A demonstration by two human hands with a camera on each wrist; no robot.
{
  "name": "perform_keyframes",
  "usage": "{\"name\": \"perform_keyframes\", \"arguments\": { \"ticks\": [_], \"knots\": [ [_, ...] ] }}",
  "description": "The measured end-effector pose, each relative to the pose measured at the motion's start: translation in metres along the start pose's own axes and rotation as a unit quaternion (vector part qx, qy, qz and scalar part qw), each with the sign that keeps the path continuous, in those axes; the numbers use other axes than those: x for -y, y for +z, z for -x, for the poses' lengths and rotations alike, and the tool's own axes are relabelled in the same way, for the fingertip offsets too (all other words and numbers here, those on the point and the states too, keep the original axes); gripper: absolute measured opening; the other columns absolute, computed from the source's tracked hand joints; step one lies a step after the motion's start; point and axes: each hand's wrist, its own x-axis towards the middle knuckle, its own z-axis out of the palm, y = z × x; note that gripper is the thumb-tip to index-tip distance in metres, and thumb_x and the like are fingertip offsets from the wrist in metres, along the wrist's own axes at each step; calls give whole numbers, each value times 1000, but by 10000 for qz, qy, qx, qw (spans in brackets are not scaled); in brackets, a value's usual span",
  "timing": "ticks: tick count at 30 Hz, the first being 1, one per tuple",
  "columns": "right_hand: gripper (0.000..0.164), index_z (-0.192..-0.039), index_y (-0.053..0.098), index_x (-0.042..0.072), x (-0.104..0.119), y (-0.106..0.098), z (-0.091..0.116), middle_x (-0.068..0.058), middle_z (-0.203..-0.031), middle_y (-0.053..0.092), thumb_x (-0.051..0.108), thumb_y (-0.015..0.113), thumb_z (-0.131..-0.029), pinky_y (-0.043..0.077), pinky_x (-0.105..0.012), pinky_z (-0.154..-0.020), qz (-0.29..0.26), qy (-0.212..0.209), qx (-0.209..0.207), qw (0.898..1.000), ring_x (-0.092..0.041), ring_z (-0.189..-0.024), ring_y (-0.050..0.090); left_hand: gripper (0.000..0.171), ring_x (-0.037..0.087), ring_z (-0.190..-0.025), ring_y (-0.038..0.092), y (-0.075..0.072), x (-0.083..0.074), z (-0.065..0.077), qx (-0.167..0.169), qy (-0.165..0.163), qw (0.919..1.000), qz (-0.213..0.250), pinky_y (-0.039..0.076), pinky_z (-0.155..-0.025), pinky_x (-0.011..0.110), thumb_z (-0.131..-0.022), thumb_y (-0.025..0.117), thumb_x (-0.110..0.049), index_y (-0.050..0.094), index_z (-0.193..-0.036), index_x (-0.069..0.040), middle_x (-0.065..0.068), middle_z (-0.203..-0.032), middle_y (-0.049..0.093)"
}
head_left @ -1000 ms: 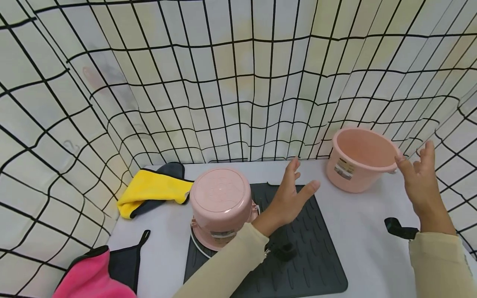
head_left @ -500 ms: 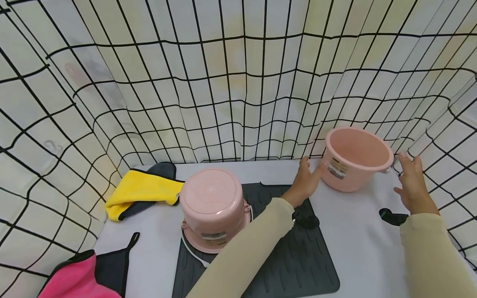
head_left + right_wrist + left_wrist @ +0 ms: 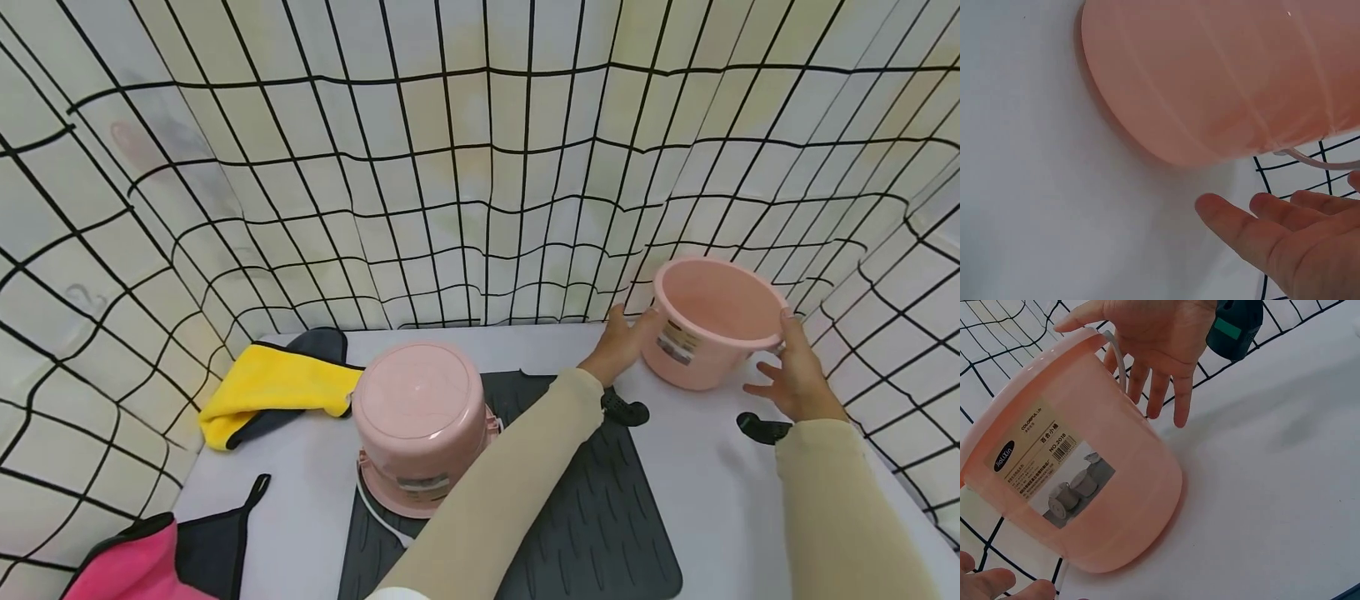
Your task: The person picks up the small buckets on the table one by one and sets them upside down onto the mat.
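Observation:
A pink plastic bucket (image 3: 693,358) with a label stands upright on the white table at the back right, its mouth facing up. At its left side is my left hand (image 3: 622,343), thumb against or very near the wall; some fingers are hidden. My right hand (image 3: 804,379) is at the right rim, upper fingers or thumb by the edge. In the right wrist view its fingers (image 3: 1241,231) stretch out below the bucket wall (image 3: 1166,81), apart from it. The left wrist view shows the bucket's label (image 3: 1054,469) and a light handle (image 3: 1117,356).
Another pink bucket (image 3: 420,400) sits upside down on a dark ridged mat (image 3: 592,517). A yellow-and-grey cloth (image 3: 281,387) lies at the back left, a pink-and-black cloth (image 3: 142,562) at the front left. Black wire mesh (image 3: 487,175) encloses the back and sides.
Both hands have come in to the upright bucket: the left moved right to its near side, the right moved left to its rim. The bucket stays on the table.

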Motion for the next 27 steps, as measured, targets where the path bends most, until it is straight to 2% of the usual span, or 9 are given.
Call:
{"name": "perform_keyframes", "arguments": {
  "ticks": [3,5,7,9,12,13,15,17,27],
  "knots": [
    [82,-167,11,45,-3,2,-2,-5,-175,-12,77,41,-98,16,-80,-112,-95,143,219,9996,-51,-155,-15,92,32,-153,32,2,-2,-5,117,-194,9997,-41,35,-119,55,-99,40,-72,12,-168,-17,13,-169,27],
    [78,-166,13,46,-3,3,-3,-10,-172,10,74,41,-100,21,-79,-111,-192,155,332,9991,-52,-155,-1,94,33,-150,38,3,-2,-7,170,-287,9994,-77,42,-114,54,-98,39,-74,12,-168,-18,13,-167,30],
    [73,-166,14,46,-3,3,-4,-7,-158,32,70,43,-102,30,-77,-108,-291,150,427,9985,-52,-147,20,93,33,-145,44,3,-2,-9,190,-351,9991,-129,48,-108,52,-98,39,-75,13,-168,-18,14,-166,32],
    [70,-166,16,45,-1,3,-4,2,-138,43,65,42,-105,44,-74,-98,-321,115,476,9983,-42,-132,38,93,32,-143,47,3,-2,-10,205,-401,9989,-135,51,-104,51,-98,39,-74,14,-168,-18,14,-165,34],
    [67,-167,18,40,1,3,-4,3,-126,48,58,42,-107,61,-58,-80,-291,73,434,9986,-27,-111,55,93,33,-143,47,1,0,-10,264,-414,9988,-91,50,-105,52,-99,40,-74,13,-168,-17,15,-165,34],
    [66,-167,18,38,2,3,-4,3,-125,49,56,42,-108,62,-52,-74,-238,46,399,9989,-25,-106,59,93,33,-144,46,0,0,-9,283,-419,9987,-73,49,-105,53,-99,39,-74,13,-168,-17,15,-165,34],
    [65,-167,21,35,4,3,-3,1,-123,51,53,41,-108,63,-49,-70,-180,23,312,9993,-21,-98,65,93,34,-144,46,0,0,-9,316,-413,9986,-38,48,-107,54,-100,39,-74,11,-168,-16,16,-165,34],
    [64,-167,22,33,5,4,-2,0,-122,52,51,40,-109,63,-48,-70,-119,13,225,9997,-20,-94,68,94,34,-145,45,0,0,-10,357,-416,9985,-35,48,-107,55,-99,38,-75,11,-168,-17,16,-165,34],
    [61,-167,21,36,8,11,1,0,-124,48,49,38,-110,63,-48,-76,76,-22,113,9999,-23,-100,63,92,35,-144,46,3,0,-14,462,-398,9981,7,50,-104,57,-100,37,-74,13,-168,-17,15,-165,34]
  ]
}}
